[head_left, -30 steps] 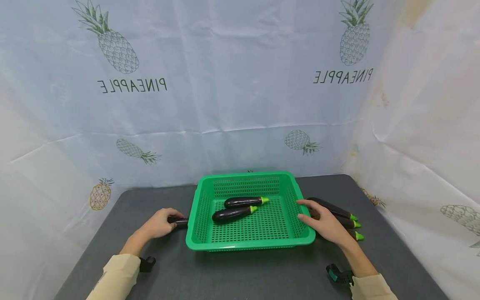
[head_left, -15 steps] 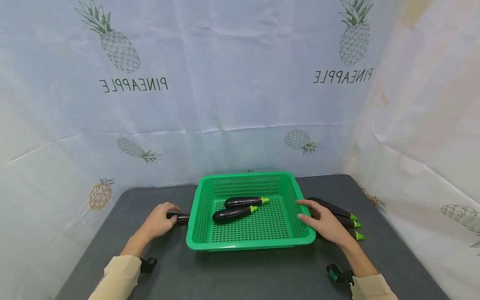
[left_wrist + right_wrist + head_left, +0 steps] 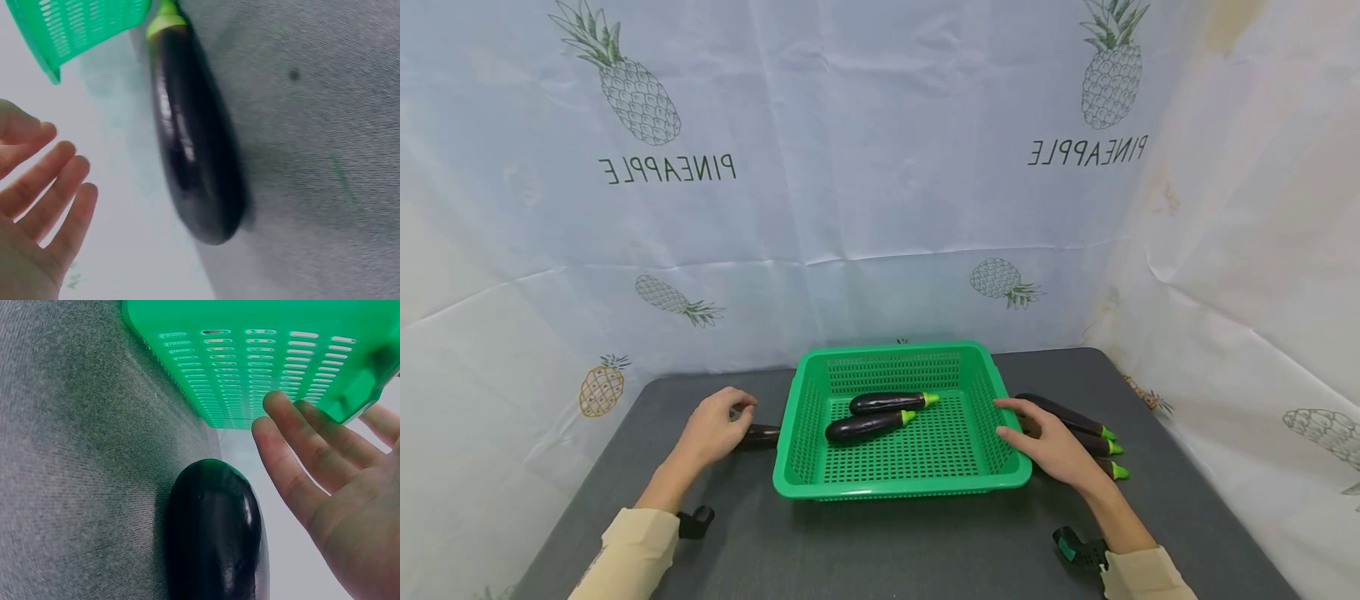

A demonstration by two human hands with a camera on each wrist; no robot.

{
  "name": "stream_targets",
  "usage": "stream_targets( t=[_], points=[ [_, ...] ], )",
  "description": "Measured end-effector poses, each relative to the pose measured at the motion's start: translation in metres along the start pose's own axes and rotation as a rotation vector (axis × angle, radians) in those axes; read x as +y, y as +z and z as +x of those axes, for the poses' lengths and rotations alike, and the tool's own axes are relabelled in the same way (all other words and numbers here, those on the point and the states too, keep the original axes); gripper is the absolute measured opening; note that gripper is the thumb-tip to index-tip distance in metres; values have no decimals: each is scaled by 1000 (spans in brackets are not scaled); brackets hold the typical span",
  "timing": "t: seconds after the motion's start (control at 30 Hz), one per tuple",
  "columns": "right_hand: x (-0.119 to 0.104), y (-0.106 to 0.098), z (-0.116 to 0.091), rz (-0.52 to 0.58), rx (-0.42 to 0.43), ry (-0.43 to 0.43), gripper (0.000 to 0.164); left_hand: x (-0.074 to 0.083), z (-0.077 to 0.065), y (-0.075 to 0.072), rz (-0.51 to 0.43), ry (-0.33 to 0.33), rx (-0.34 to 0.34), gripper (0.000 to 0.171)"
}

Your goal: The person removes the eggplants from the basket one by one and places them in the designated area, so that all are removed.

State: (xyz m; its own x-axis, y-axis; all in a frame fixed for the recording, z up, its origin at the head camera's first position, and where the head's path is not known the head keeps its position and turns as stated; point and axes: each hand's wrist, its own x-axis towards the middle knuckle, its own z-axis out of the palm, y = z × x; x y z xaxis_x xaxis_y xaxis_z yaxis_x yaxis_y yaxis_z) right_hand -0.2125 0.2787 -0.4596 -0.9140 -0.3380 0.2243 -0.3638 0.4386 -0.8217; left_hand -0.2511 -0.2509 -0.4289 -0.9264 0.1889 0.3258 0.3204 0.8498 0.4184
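We see a dark grey table [image 3: 880, 550], with pale wrinkled cloth [image 3: 880, 200] rising behind it and along both sides, printed with pineapples and reversed lettering. A cream sleeve and a black wrist band [image 3: 697, 522] show on the left arm, with a matching pair on the right.

Around the middle, two eggplants lie inside the green basket [image 3: 902, 489], their green caps pointing right; the near one [image 3: 865, 427] slants slightly, cap end farther away. Three more lie right of the basket, caps to the right and near; the right hand [image 3: 1048, 446] partly covers the nearer two. We see its fingers loosely extended and spread, some tips at the basket's right rim, without a closed grip.

The basket's long axis runs left to right. Just left of it, on the table, is the outer eggplant [image 3: 194, 131], also lying roughly left to right, its cap toward the basket and hidden from the head view by the basket wall. Beside its blunt left end we find the left hand [image 3: 713, 425], fingers relaxed and parted, holding nothing
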Motion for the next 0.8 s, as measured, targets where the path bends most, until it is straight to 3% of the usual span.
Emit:
stream_targets(
  t=[0.23,0.57,0.8],
  points=[
    [-1,0,0,-6,-1,1,48,14,4,-7,9,128,121,11],
    [-1,0,1,-22,-1,-1,48,51,13,-18,-9,370,283,7],
    [-2,0,-1,-39,10,8,48,75,22,-21,-60,508,329,7]
  ],
)
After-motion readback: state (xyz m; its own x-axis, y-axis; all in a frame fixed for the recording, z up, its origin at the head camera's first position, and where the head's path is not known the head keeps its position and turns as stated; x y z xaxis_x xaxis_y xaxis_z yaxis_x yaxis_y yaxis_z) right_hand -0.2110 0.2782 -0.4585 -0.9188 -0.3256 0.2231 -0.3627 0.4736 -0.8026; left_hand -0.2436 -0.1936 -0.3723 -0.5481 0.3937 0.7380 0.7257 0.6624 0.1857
